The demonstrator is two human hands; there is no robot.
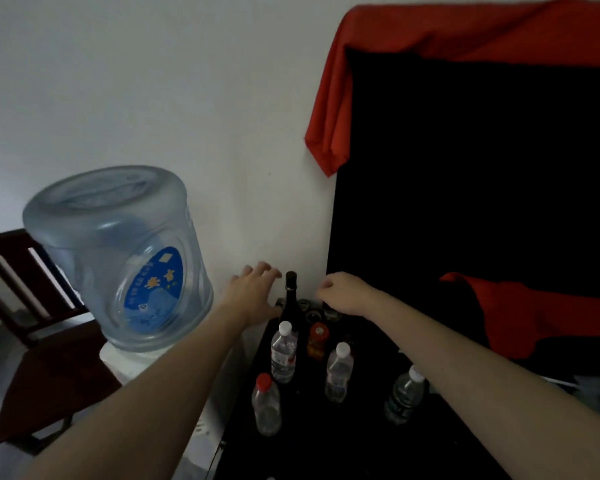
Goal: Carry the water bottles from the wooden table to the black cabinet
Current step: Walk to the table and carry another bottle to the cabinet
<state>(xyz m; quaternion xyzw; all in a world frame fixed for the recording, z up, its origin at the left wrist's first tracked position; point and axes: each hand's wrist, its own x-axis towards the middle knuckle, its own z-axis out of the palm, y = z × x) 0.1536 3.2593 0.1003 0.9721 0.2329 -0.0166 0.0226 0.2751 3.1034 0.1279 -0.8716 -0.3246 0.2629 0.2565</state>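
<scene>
Blue jug label (155, 284) unreadable; left hand (253, 289) grip spread, right hand (343, 292) curled, empty.

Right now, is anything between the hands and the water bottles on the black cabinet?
No. The left hand and right hand hover at the back beside the dark glass bottle; the water bottles stand nearer, under the forearms, unblocked.
</scene>
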